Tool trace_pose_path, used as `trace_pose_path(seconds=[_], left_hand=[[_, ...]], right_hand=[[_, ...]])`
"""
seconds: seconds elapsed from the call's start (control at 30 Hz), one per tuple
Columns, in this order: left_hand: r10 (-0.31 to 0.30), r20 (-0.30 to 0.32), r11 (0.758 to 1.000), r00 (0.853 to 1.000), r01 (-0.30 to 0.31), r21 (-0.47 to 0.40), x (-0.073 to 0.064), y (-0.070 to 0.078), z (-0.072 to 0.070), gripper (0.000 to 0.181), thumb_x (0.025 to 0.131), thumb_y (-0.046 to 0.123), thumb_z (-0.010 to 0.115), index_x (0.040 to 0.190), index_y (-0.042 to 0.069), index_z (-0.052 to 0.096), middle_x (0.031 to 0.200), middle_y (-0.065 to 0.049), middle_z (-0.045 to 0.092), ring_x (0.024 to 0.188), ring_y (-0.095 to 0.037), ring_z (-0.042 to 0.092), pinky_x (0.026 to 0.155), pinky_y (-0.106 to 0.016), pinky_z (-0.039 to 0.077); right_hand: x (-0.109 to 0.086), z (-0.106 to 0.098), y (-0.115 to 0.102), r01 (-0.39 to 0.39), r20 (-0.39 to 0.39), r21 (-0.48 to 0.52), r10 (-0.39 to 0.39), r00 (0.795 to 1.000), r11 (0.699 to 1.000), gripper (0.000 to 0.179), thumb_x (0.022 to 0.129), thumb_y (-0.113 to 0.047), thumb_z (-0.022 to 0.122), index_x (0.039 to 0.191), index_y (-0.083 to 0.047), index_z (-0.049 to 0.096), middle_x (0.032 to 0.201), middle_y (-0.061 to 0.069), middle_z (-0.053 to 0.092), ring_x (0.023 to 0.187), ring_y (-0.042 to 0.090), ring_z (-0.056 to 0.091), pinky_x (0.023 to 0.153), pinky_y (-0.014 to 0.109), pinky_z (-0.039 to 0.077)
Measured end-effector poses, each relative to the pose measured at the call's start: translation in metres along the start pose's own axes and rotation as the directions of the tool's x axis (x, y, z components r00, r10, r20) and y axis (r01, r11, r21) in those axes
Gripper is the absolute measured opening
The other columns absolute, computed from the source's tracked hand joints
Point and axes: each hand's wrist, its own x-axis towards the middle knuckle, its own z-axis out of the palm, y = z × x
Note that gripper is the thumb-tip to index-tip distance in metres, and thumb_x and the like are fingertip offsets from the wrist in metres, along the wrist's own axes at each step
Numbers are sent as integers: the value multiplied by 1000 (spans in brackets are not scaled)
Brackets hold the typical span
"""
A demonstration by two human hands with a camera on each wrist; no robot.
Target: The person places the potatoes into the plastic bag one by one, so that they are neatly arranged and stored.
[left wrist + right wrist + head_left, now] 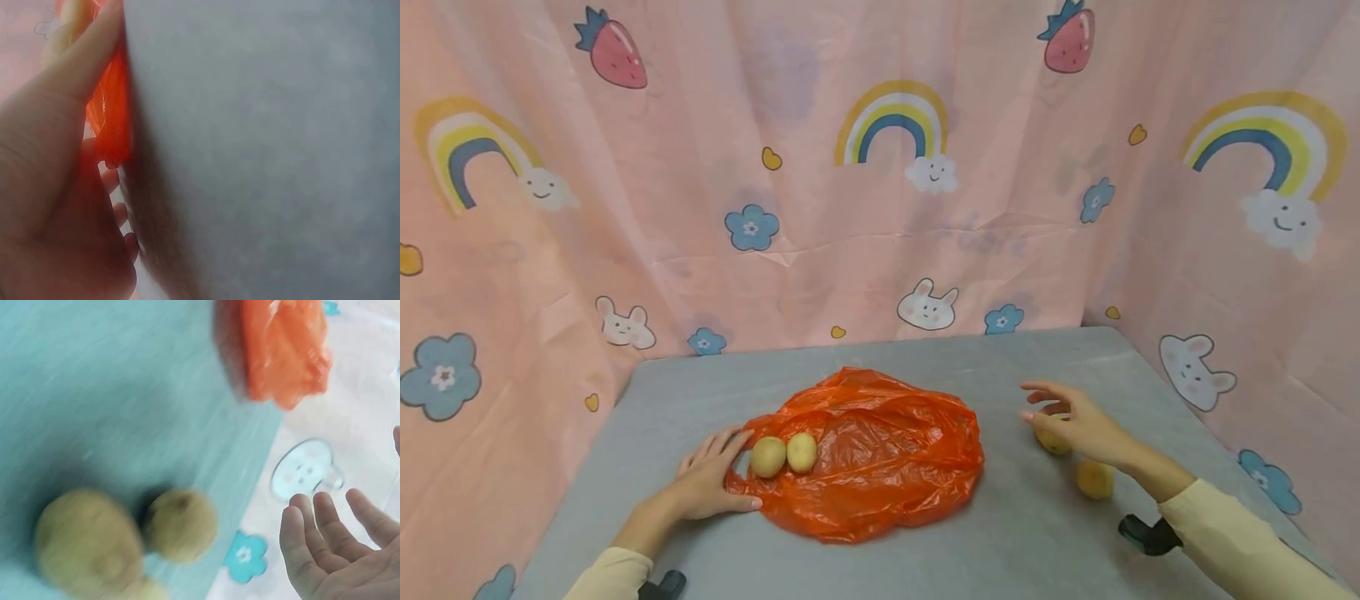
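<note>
A pink fabric curtain (688, 142), printed with rainbows, strawberries, blue flowers, rabbit heads and small hearts, encloses the back and both sides of the work area; a flat grey table (955, 567) forms the work surface. A crumpled, translucent orange-red plastic bag (887, 458) lies spread near the middle of the table; two round, yellow-brown, potato-like pieces, the left piece (768, 457) and the right piece (802, 452), sit side by side at the bag's left end, close to the left hand.

The left hand (711, 479) is at the left edge of the bag and touches it; its fingers are extended, with the thumb set apart from them along the near side. The right hand (1075, 425) is at the right of the table, apart from the bag; its fingers are spread and slightly bent, gripping nothing. Two further pieces of the same kind lie on the table there: a far piece (1054, 442), partly hidden by the right hand, and a near piece (1095, 480), beside the right forearm. Cream sleeves (1247, 533) cover both forearms; a black wrist-mounted device (1150, 535) shows beside the right sleeve.
</note>
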Motion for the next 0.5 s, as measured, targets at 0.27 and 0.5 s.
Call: trace_pose_path(seconds=[0.27,0.5], left_hand=[[4,-5,1000,1000,-4,4,-1,1,0,115,70,71,79,158,13,33,165,-19,24,149,-49,20,107,-77,20],[22,6,1000,1000,-22,-13,-5,10,-8,113,72,65,81,157,9,34,162,-24,26,147,-53,22,105,-78,21]], right_hand=[[-9,-10,22,36,-31,-53,-38,999,998,54,101,-26,63,146,1,49,141,31,54,116,40,61,90,55,54],[-11,-15,36,85,-68,-113,-93,993,990,49,100,-21,64,143,1,53,136,27,60,113,39,62,86,34,51]])
